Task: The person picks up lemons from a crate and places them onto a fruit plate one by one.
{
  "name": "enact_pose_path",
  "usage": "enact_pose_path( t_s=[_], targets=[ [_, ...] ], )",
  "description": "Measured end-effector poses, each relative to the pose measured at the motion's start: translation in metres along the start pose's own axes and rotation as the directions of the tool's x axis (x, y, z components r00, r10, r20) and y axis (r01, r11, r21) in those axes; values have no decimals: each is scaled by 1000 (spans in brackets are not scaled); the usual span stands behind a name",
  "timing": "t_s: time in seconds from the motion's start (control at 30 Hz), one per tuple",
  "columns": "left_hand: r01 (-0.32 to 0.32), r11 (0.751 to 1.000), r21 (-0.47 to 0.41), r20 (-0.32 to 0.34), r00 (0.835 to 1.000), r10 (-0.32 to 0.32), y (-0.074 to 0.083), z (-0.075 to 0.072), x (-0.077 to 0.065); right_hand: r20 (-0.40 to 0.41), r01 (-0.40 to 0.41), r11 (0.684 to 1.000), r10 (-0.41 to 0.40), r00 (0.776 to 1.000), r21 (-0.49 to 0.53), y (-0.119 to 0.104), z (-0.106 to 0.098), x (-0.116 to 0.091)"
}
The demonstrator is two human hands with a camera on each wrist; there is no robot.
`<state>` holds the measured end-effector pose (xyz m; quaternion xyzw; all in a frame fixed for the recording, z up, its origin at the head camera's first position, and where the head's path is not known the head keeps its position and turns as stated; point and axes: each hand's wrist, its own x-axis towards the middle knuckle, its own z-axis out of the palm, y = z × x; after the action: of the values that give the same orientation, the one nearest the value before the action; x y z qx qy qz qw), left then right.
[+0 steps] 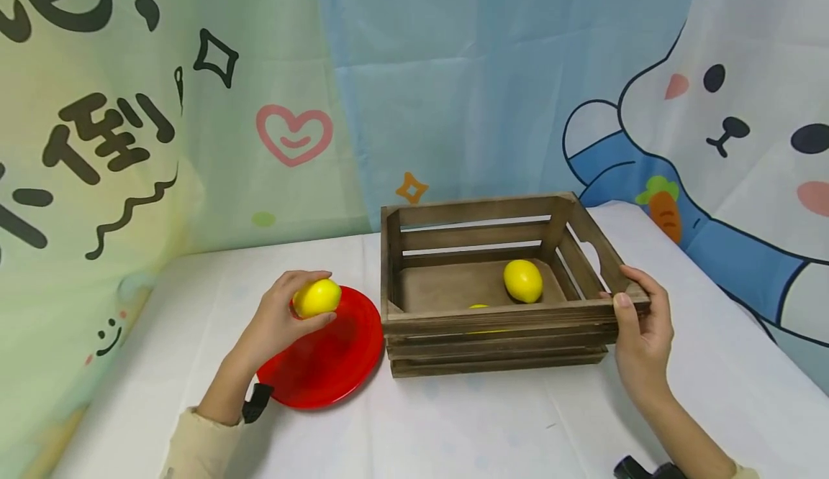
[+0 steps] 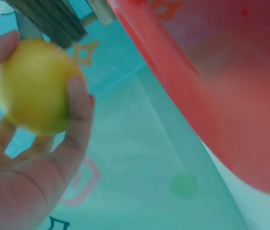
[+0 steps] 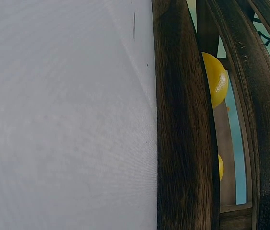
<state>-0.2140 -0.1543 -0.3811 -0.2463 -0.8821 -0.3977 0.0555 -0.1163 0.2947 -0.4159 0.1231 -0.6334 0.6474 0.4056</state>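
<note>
A pale green and blue backdrop (image 1: 453, 90) rose behind everything, printed with a white rabbit (image 1: 767, 98) at the right and large dark characters (image 1: 123, 157) at the left; 倒 could be read there, while others ran off the edge. Below it spread a white tablecloth (image 1: 486, 429). A slatted wooden crate (image 1: 505, 321) stood over it, its long axis running left to right. Just beside the crate's left end lay a round red plate (image 1: 337, 364).

The right hand (image 1: 648, 346) gripped the crate's near right corner, thumb against the front and fingers over the end. The left hand (image 1: 285, 313) pinched 1 yellow lemon (image 1: 317, 298) between its thumb and fingers. That held lemon sat toward the fingertips, off the palm, and in the head view overlapped the plate's far left rim; the left wrist view showed the 2 apart. Its long axis ran roughly crosswise, the bare end pointing right, toward the crate.

Inside the crate, a second lemon (image 1: 523, 282) rested near the right end; of a third lemon (image 1: 479, 306), only a sliver showed above the front rail.
</note>
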Motion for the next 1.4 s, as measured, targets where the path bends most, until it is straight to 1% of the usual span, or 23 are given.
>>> enact_pose_path(
  t_s=[0.07,0.13,0.27,0.37,0.5,0.7,0.83,0.9,1.13,1.4],
  targets=[
    [46,998,30,30,998,-47,-3,-2,0,0,2,1000,-2,1000,-3,0,-1,0],
    [102,993,64,57,993,-106,-6,-4,0,3,5,1000,-5,1000,-1,0,-2,0],
    [203,973,114,102,971,-214,-10,-6,0,8,12,1000,-12,1000,8,0,-2,0],
    [242,960,138,126,958,-259,-12,-7,0,10,15,1000,-15,1000,17,1,-2,1],
    [270,950,160,131,948,-291,-17,-9,0,10,21,1000,-21,1000,23,2,-2,3],
    [293,941,170,141,938,-317,-26,-11,0,12,22,999,-23,1000,39,2,-2,4],
    [299,939,169,158,932,-325,-31,-10,1,14,14,1000,-15,1000,20,2,-2,2],
    [297,940,168,162,932,-323,-32,-10,1,13,9,1000,-9,1000,9,2,-2,1],
    [264,952,154,175,941,-289,-36,-13,1,11,6,1000,-6,1000,20,2,-2,1],
    [276,951,139,170,939,-297,-37,-13,0,11,7,999,-8,1000,36,3,-2,1]
  ],
)
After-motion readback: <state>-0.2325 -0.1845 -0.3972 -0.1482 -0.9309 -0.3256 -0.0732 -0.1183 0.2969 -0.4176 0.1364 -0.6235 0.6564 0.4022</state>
